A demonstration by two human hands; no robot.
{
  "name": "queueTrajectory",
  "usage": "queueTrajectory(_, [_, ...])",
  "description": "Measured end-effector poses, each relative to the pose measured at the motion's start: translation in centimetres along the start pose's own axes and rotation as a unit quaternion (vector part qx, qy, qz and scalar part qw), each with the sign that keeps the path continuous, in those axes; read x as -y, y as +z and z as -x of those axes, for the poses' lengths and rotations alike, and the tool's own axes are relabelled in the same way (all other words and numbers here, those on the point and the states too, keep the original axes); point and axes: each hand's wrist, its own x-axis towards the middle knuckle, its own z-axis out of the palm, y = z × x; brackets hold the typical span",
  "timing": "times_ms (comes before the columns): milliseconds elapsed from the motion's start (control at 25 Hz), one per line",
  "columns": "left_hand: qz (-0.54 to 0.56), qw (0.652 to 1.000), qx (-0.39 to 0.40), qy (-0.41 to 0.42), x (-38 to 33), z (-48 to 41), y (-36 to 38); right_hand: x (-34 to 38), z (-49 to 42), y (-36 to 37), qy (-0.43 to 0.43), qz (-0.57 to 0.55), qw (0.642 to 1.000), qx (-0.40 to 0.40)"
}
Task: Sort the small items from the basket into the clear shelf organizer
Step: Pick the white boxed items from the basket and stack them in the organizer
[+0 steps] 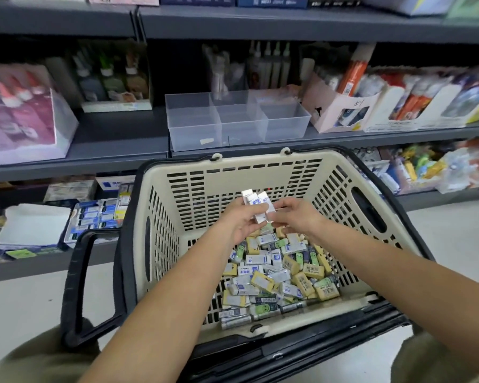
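White erasers (256, 202) bunched over basket (260, 163)
Left hand (242, 221) grips them, right hand (295, 214) hold unclear; better squared before reaching the clear organizer (194, 128).

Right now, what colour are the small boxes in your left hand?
White with blue print: the small boxes in the left hand, head view.

The grey metal shelf (114, 145) holds a clear plastic box with little rooms (233, 120), near a pink box of bottles (25, 125).
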Motion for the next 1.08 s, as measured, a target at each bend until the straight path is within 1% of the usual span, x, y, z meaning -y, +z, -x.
queueTrajectory(80, [0.005,1.000,0.017,0.004,0.0,-0.2,0.1,0.2,0.0,-0.3,-0.054,0.092,0.994,-0.018])
queueTrajectory(120, [0.007,1.000,0.026,0.004,0.0,-0.3,0.1,0.3,0.0,-0.4,-0.070,0.110,0.991,-0.026])
queueTrajectory(240, [0.004,1.000,0.018,0.001,0.0,-0.5,0.0,0.1,-0.3,-0.8,-0.067,0.072,0.995,-0.004])
queueTrajectory(320, [-0.001,1.000,0.000,0.000,0.0,-0.8,-0.3,-0.2,-0.6,-1.2,-0.061,0.048,0.997,0.028])
queueTrajectory(400, [-0.014,1.000,0.001,-0.007,0.1,-0.9,-0.4,-0.4,-1.2,-1.3,-0.067,0.017,0.996,0.064])
queueTrajectory(480, [-0.028,0.999,0.000,-0.018,0.2,-1.0,-0.4,-0.7,-2.0,-1.2,-0.075,0.022,0.994,0.080])
queueTrajectory(640, [-0.012,0.996,-0.082,-0.026,0.3,-1.8,-1.6,-2.1,-5.0,-1.3,-0.052,0.099,0.993,0.030])
queueTrajectory(680, [-0.009,0.994,-0.101,-0.029,0.4,-2.0,-2.1,-2.5,-5.8,-1.4,-0.048,0.134,0.990,0.023])
queueTrajectory(720, [-0.010,0.993,-0.117,-0.032,0.4,-2.1,-2.5,-3.0,-6.6,-1.3,-0.054,0.187,0.981,0.023])
queueTrajectory(760, [-0.010,0.991,-0.129,-0.033,0.4,-2.3,-2.9,-3.5,-7.2,-1.2,-0.069,0.257,0.964,0.030])
queueTrajectory(840, [-0.002,0.990,-0.139,-0.028,0.4,-2.4,-3.2,-4.4,-7.8,-0.3,-0.114,0.401,0.907,0.053])
queueTrajectory(880, [0.001,0.990,-0.138,-0.026,0.4,-2.5,-3.3,-4.8,-7.9,0.2,-0.135,0.454,0.878,0.068])
queueTrajectory(920, [0.000,0.990,-0.136,-0.026,0.3,-2.5,-3.3,-5.2,-8.0,0.8,-0.150,0.486,0.857,0.079])
queueTrajectory(1080, [-0.017,0.991,-0.127,-0.025,0.4,-2.2,-2.9,-6.3,-8.0,1.5,-0.208,0.562,0.794,0.103])
